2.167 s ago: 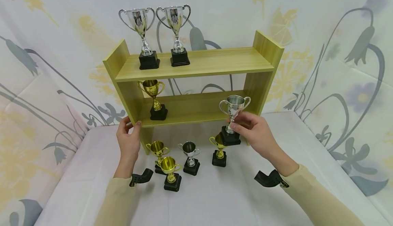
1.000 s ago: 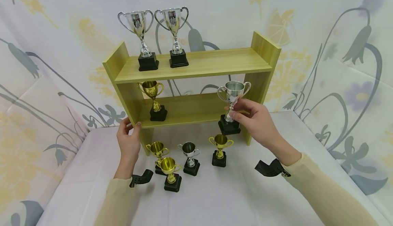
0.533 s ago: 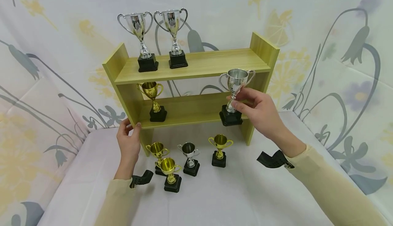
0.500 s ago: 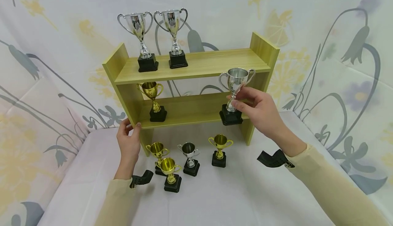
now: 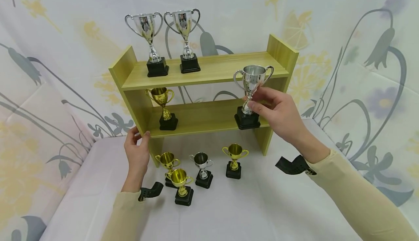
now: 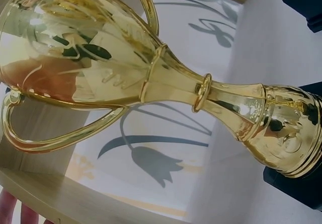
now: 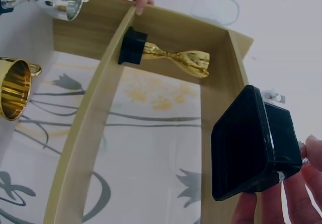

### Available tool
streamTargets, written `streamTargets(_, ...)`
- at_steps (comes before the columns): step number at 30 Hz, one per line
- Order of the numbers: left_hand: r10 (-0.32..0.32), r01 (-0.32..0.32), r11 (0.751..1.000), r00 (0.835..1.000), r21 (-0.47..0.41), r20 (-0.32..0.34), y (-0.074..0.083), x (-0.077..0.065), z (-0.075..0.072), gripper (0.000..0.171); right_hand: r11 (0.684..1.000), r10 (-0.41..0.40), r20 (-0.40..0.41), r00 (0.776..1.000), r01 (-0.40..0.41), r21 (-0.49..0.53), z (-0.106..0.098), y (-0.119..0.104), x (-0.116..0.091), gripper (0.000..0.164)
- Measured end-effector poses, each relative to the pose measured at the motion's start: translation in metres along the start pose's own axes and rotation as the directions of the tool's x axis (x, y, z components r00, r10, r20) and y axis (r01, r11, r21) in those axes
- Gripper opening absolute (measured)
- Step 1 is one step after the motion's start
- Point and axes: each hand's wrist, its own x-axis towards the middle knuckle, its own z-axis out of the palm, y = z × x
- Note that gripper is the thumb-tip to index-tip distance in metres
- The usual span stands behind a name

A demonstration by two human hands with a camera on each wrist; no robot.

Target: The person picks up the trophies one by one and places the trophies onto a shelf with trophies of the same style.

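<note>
Silver-toned, the two-handled trophy cup hangs in the person's right hand, before the right part of the wooden shelf unit; thumb and fingers pinch its slim stem narrowly, just above the square black base, whose underside shows unsupported in the right wrist view; whether the cup stands quite plumb I cannot tell. The left hand grips the left side panel where the middle board meets it, thumb in front; that looks like sound bracing against a nudge. So top-heavy a cup probably wants the pinch low and firm and the base level; its handles should pass clear of the front edge of the top board, and the base should clear any board edge fully; wherever it is set, a flat landing before the fingers loosen should prevent wobble. Below, a small gold trophy stands on the white cloth; a slip could topple it.
</note>
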Motion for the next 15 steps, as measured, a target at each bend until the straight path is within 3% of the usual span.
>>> streamTargets(15,-0.005,0.005,1.000,1.000,0.007,0.002,0.002,-0.001,0.001,0.036,0.999,-0.030,-0.007,1.000,0.031,0.025,-0.002,-0.012,0.018,0.027)
